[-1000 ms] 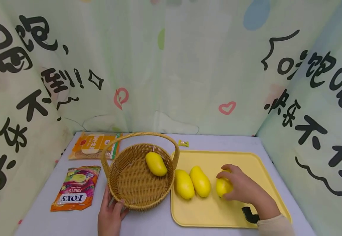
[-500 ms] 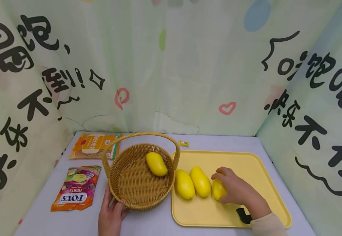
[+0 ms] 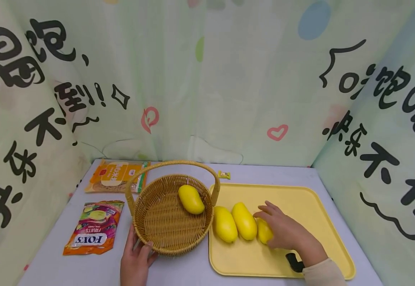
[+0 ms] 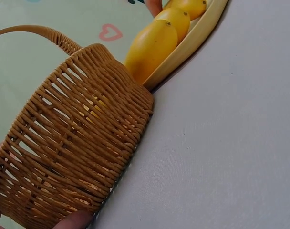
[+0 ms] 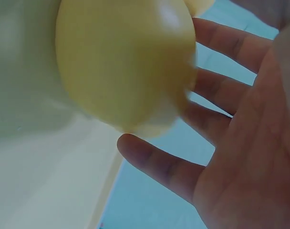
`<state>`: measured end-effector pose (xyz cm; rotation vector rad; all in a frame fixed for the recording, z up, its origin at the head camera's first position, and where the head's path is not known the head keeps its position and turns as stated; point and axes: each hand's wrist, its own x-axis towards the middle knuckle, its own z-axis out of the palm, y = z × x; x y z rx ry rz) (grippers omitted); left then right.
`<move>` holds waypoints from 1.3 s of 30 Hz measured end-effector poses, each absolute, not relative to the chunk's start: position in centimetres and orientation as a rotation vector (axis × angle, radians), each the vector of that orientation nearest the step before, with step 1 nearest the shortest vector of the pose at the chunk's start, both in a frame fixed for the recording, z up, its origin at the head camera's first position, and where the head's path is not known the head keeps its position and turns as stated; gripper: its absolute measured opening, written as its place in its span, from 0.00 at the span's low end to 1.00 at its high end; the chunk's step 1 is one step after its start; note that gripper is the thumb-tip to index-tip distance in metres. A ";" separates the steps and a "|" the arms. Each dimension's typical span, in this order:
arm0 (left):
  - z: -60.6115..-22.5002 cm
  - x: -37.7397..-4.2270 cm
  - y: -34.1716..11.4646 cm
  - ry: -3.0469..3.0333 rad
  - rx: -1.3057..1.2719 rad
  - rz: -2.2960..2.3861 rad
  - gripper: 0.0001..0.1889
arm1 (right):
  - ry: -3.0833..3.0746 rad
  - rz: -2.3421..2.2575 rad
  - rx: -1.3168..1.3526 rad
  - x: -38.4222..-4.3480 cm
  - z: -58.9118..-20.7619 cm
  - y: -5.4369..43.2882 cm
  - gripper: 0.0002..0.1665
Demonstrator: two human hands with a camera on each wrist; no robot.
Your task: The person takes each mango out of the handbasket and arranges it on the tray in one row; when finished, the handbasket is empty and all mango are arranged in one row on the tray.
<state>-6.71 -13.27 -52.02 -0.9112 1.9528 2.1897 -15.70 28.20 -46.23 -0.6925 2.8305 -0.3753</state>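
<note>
A yellow mango lies on the yellow tray, at the right end of a row with two other mangoes. My right hand is over it; in the right wrist view, its fingers stretch out straight and spread around the mango, fingertips right at its skin. My left hand holds the round wicker basket low on its near left side, thumb in front and fingers along the wall. Inside the basket is one mango.
Left of the basket lies a Fox's candy bag, with an orange food packet behind it. A small yellow wrapped candy sits behind the tray. The basket's tall handle arches up; a printed curtain encloses the table.
My right hand has moved left across the tray with the mango, bringing it beside the other two, and its fingers have since loosened. The left hand and basket have stayed in place.
</note>
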 end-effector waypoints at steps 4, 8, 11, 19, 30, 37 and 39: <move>-52.0 -6.8 -13.2 1.946 -0.917 2.185 0.47 | 2.823 -0.376 -0.687 -15.6 -46.1 28.2 0.43; -52.0 -6.8 -13.2 1.941 -0.908 2.191 0.47 | 2.830 -0.397 -0.692 -15.4 -45.7 28.2 0.43; -51.9 -6.7 -13.3 1.942 -0.899 2.191 0.47 | 2.838 -0.427 -0.704 -15.2 -45.3 28.1 0.44; -51.9 -6.7 -13.2 1.944 -0.903 2.190 0.47 | 2.890 -0.492 -0.709 -14.2 -44.5 28.4 0.44; -51.7 -6.8 -13.3 1.934 -0.908 2.194 0.47 | 3.075 -0.919 -0.610 -12.6 -43.8 28.3 0.35; -51.8 -6.7 -13.2 1.945 -0.908 2.196 0.47 | 3.085 -1.251 -0.496 -11.4 -43.4 27.3 0.14; -52.0 -6.7 -13.2 1.952 -0.903 2.196 0.47 | 3.059 -1.296 -0.475 -11.2 -43.3 26.6 0.11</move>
